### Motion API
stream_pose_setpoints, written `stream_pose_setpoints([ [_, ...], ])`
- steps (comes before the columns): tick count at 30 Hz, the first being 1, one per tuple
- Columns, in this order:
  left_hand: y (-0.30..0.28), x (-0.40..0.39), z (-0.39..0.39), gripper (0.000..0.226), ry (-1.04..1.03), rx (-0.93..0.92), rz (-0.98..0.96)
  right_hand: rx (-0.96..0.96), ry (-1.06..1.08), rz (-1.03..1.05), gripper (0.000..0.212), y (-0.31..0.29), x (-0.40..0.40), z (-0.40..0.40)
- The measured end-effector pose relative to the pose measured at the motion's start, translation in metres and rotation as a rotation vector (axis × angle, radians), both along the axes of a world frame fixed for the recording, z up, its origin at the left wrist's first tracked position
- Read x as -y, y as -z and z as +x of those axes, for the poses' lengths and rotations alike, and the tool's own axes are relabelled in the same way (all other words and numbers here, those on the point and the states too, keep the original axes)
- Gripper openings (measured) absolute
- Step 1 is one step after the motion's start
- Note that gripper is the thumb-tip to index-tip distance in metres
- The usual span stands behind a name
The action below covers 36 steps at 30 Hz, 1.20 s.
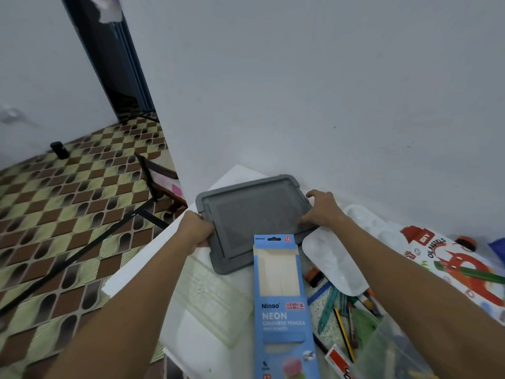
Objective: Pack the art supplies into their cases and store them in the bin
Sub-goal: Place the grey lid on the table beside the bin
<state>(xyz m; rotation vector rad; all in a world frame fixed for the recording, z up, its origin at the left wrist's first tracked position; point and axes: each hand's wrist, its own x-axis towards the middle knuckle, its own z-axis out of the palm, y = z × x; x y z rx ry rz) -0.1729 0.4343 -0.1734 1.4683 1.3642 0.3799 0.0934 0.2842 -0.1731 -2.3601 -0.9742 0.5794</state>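
So both hands are on the flat grey plastic bin lid (254, 214) right now, which sits at the far side of the surface, up against the pale wall (328, 91). The left hand (197, 228) is clamped on its near-left edge, fingers curled under the rim, and the right hand (322, 209) is spread over the right edge, thumb pressing on top. The lid's long axis runs roughly left to right, tilted a bit, so the two hands bracket it at each end, neither really closer than the other. I'd guess the lid is about to be lifted or shifted, but I can't see the bin body itself for sure. The blue cardboard neon coloured pencil box (284, 305) lies nearer the person, its top end touching or overlapping the lid's near edge, so that might get nudged. A white plastic paint palette (333, 263) sits just right of it, with loose pencils and pens (344, 318) in a heap and a colourful oil pastels pack (448, 261) further right. The surface (207, 310) is white-ish, and off to the left is a brown and green patterned tile floor (68, 214).
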Motion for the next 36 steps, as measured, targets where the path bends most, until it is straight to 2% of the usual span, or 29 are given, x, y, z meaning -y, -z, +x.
stream_pose_setpoints([
  [2, -0.005, 0.0, 0.001, 0.028, -0.044, 0.159, -0.03, -0.03, 0.04, 0.06, 0.079, 0.0, 0.006, 0.004],
  [5, -0.013, -0.002, 0.005, 0.042, -0.067, 0.286, 0.023, -0.107, 0.102, 0.205, 0.085, -0.004, 0.015, 0.009],
  [7, -0.022, -0.002, 0.007, 0.04, -0.072, 0.337, 0.099, -0.107, 0.112, 0.293, 0.09, -0.012, 0.019, 0.01],
  [10, -0.047, 0.004, 0.013, 0.034, -0.075, 0.421, 0.237, -0.098, 0.092, 0.419, 0.088, -0.036, 0.026, 0.011],
  [13, -0.081, 0.019, 0.021, 0.03, -0.071, 0.506, 0.336, -0.194, 0.111, 0.613, 0.079, -0.074, 0.05, 0.013],
  [15, -0.098, 0.031, 0.028, 0.031, -0.027, 0.499, 0.421, -0.269, 0.118, 0.728, 0.075, -0.099, 0.075, 0.013],
  [18, -0.121, 0.069, 0.051, 0.032, 0.085, 0.363, 0.588, -0.275, 0.125, 0.818, 0.074, -0.129, 0.139, 0.017],
  [20, -0.135, 0.107, 0.073, 0.024, 0.209, 0.435, 0.572, -0.236, 0.138, 0.816, 0.075, -0.144, 0.191, 0.022],
  [22, -0.148, 0.15, 0.096, 0.023, 0.307, 0.584, 0.438, -0.221, 0.157, 0.835, 0.083, -0.154, 0.249, 0.03],
  [26, -0.17, 0.231, 0.132, 0.03, 0.407, 0.86, 0.088, -0.41, 0.261, 1.042, 0.105, -0.174, 0.372, 0.035],
  [28, -0.177, 0.274, 0.145, 0.037, 0.503, 0.926, 0.005, -0.377, 0.268, 1.082, 0.108, -0.181, 0.436, 0.033],
  [30, -0.182, 0.32, 0.158, 0.044, 0.605, 0.947, -0.038, -0.291, 0.287, 1.073, 0.103, -0.187, 0.495, 0.026],
  [32, -0.189, 0.37, 0.168, 0.036, 0.695, 0.89, 0.053, -0.211, 0.302, 1.027, 0.089, -0.192, 0.554, 0.017],
  [34, -0.191, 0.414, 0.177, 0.032, 0.766, 0.83, 0.198, -0.122, 0.333, 0.973, 0.091, -0.196, 0.607, 0.007],
  [36, -0.19, 0.454, 0.181, 0.044, 0.842, 0.798, 0.255, -0.042, 0.356, 0.944, 0.092, -0.196, 0.656, -0.004],
])
